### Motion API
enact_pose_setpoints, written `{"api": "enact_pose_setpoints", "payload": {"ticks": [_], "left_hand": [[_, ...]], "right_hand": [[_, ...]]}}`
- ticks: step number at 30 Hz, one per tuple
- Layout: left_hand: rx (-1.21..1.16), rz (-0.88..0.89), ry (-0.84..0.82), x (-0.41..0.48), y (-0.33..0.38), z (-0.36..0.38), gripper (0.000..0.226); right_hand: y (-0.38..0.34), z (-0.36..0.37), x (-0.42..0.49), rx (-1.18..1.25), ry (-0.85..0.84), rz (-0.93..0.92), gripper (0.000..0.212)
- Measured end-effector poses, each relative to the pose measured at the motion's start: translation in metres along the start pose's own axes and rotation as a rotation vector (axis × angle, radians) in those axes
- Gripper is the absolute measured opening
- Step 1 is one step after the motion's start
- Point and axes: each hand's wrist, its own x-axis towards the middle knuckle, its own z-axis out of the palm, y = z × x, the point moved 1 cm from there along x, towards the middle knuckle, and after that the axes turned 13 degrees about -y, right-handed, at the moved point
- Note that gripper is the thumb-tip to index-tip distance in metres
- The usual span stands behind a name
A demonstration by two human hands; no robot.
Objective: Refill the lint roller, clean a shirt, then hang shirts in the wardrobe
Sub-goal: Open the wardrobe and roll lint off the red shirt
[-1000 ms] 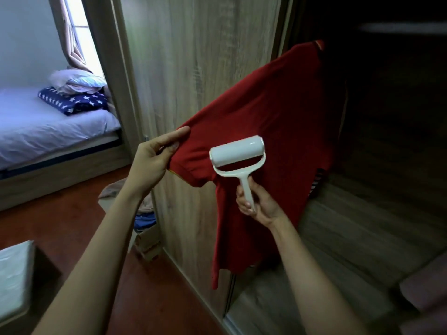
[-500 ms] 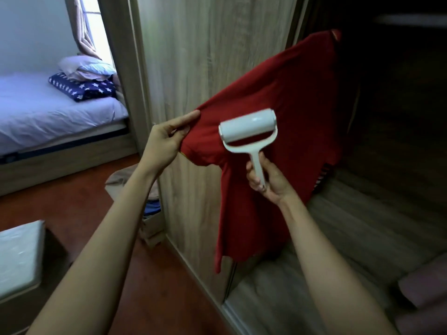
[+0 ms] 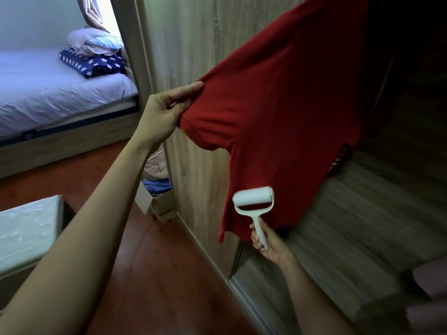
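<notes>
Red shirt [image 3: 278,112] is hanging at the dark wardrobe opening, its top running out of view above, beside the wood-grain wardrobe door [image 3: 188,39]. Left hand [image 3: 164,112] is reaching up and pinching the end of the shirt's sleeve, fingers [image 3: 186,89] closing on the cuff edge and drawing the sleeve out to the left, taut. Right hand [image 3: 268,245] is working lower down, its fingers curling round the white handle of the lint roller [image 3: 254,201]. The roller's drum is lying across the shirt's lower front, just above the hem and near the left side edge; whether it is pressing into the cloth cannot be told. Behind the left arm, a cardboard box [image 3: 157,199] of folded clothes is sitting on the red-brown floor [image 3: 150,274] against the wardrobe door. A bed [image 3: 60,97] is showing at far left, a star-print pillow [image 3: 96,64] lying on it.
</notes>
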Motion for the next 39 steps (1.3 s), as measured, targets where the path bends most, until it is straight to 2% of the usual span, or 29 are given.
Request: {"api": "enact_pose_setpoints", "payload": {"ticks": [2, 4, 11, 17, 23, 26, 32, 39], "left_hand": [[0.007, 0.008, 0.002, 0.001, 0.0, 0.0, 0.036], [0.018, 0.013, 0.005, 0.002, -0.001, -0.001, 0.036], [-0.012, 0.015, 0.005, 0.003, -0.005, 0.0, 0.036], [-0.023, 0.041, -0.009, -0.001, -0.01, 0.011, 0.036], [-0.045, 0.102, 0.008, -0.004, -0.02, 0.031, 0.036], [-0.053, 0.121, 0.017, -0.009, -0.025, 0.041, 0.036], [-0.018, 0.136, 0.036, -0.029, -0.036, 0.075, 0.045], [-0.003, 0.08, -0.164, -0.045, -0.066, 0.153, 0.068]], "right_hand": [[0.012, -0.006, -0.002, 0.04, 0.036, 0.015, 0.06], [0.005, 0.0, 0.0, 0.087, 0.001, -0.016, 0.063], [-0.118, 0.038, 0.018, 0.303, -0.373, -0.321, 0.041], [-0.121, 0.021, 0.005, 0.346, -0.297, -0.309, 0.045], [-0.236, 0.05, 0.007, 0.327, -0.418, -0.505, 0.036], [-0.246, 0.053, -0.001, 0.269, -0.428, -0.543, 0.036], [-0.168, 0.019, -0.032, 0.367, -0.277, -0.567, 0.049], [-0.104, -0.018, -0.081, 0.391, 0.005, -0.559, 0.051]]}}
